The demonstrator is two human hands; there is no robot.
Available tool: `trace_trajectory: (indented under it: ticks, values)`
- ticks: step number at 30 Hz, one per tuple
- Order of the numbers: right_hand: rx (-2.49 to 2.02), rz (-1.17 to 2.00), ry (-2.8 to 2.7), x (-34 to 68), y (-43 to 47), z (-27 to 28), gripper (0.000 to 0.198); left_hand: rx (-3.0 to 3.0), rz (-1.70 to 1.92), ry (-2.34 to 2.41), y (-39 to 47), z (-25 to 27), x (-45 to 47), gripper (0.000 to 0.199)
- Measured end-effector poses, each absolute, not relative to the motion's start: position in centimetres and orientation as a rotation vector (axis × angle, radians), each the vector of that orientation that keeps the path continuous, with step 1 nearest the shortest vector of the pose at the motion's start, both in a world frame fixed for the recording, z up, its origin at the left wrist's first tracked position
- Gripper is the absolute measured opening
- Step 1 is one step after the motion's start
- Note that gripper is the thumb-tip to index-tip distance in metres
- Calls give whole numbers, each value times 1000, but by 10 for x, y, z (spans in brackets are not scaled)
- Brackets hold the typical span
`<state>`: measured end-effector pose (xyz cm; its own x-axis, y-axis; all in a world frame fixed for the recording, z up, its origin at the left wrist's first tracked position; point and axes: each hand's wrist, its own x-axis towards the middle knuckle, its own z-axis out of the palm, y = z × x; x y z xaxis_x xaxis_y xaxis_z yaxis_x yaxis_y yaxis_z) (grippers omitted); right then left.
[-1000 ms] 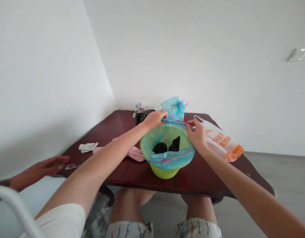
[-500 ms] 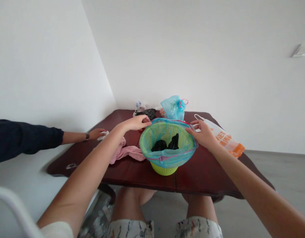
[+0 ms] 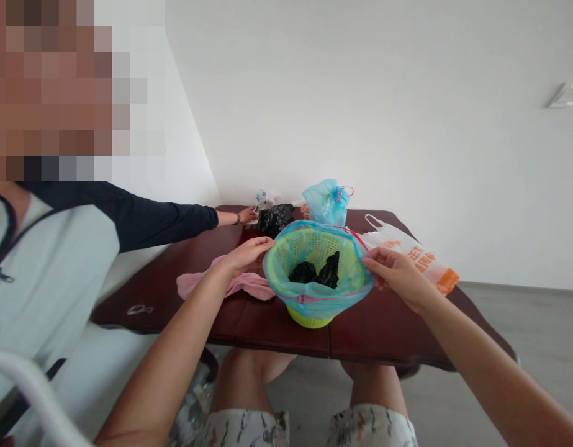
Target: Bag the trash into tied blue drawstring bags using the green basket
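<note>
A yellow-green plastic basket (image 3: pixel 309 319) stands on the table, lined with a translucent blue drawstring garbage bag (image 3: pixel 335 303) folded over its rim. Crumpled black plastic (image 3: pixel 329 271) lies inside. My left hand (image 3: pixel 249 253) pinches the bag's edge at the left of the rim, its fingertips partly hidden. On the right, my right hand (image 3: pixel 394 272) grips the bag's edge between thumb and fingers, near the red drawstring (image 3: pixel 358 238). A pink cloth (image 3: pixel 253 287) lies beside the basket, partly behind my left forearm.
A co-worker's hand (image 3: pixel 249 215) reaches from the left to a black plastic bag (image 3: pixel 275 220) and small items at the back. A tied blue bag (image 3: pixel 327 202) stands behind the basket. A white and orange plastic bag (image 3: pixel 416 257) lies right on the dark red table (image 3: pixel 286 338).
My left hand moved down and slightly left along the rim; my right hand moved down and right. The co-worker leaned into view, and their hand went from the cloth area to the back.
</note>
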<state>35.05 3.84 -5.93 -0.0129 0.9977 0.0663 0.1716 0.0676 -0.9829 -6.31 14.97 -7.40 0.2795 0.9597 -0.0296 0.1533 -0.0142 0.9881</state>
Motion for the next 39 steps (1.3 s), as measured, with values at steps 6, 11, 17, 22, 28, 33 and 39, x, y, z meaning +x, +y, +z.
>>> trace_trajectory:
  ticks: [6, 11, 17, 22, 28, 33, 39]
  values:
    - [-1203, 1186, -1232, 350, 27, -65, 70, 1376, 1060, 1160, 143, -71, -71, 61]
    - [-1117, 1220, -1115, 352, 26, -68, 68, 1289, 1244, 1210, 144, -66, -75, 44]
    - [-1022, 1211, -1006, 354, 24, -69, 63, 1136, 1356, 1154, 152, -58, -78, 28]
    - [-980, 1272, -962, 356, 19, -71, 61, 1086, 1286, 1062, 143, -53, -76, 32]
    - [-935, 1351, -910, 349, 16, -68, 55, 1115, 1205, 899, 123, -48, -71, 42]
    - [-928, 1350, -895, 346, 14, -72, 56, 1262, 1225, 979, 117, -52, -78, 51]
    - [-946, 1336, -894, 347, 10, -75, 55, 1279, 1268, 1085, 116, -69, -87, 54]
